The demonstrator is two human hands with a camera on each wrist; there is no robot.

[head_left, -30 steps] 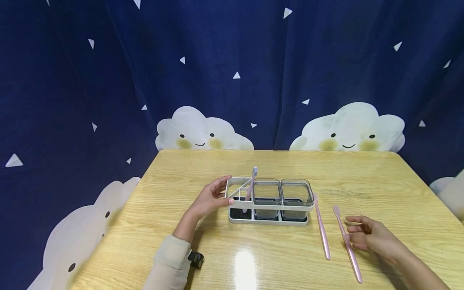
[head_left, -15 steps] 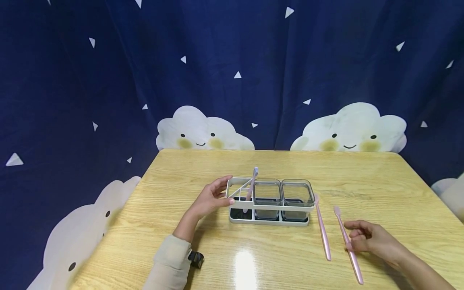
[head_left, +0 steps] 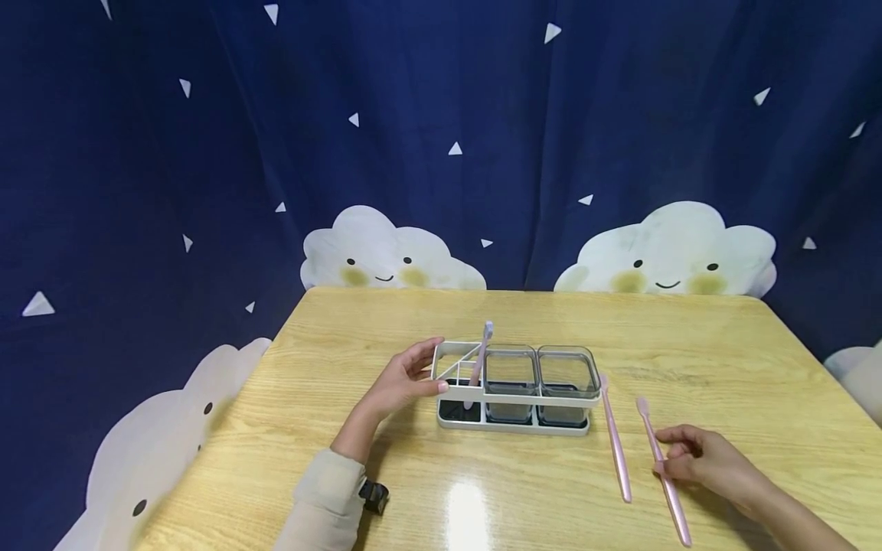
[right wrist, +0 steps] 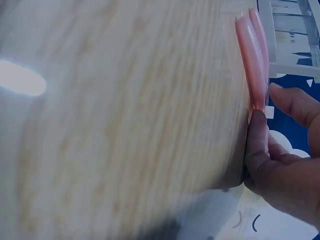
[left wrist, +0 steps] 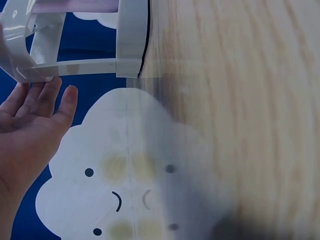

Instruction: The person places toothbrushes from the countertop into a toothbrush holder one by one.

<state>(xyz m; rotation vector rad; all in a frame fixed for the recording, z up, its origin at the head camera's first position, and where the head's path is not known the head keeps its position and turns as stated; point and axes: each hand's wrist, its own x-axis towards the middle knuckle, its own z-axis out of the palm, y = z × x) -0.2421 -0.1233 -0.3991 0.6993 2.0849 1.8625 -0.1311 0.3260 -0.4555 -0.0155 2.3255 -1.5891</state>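
Left hand gripping rack's end. Right hand at outer brush on table, thumb touching; can't tell if pinched. Step looks like pickup; next calls for firm pinch, then lift clear.

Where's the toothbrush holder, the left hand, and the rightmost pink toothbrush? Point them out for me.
Toothbrush holder (head_left: 513, 397): head view, on its upper front rail.
Left hand (head_left: 398, 384): head view, on the back of the hand.
Rightmost pink toothbrush (head_left: 672, 502): head view, on its handle.
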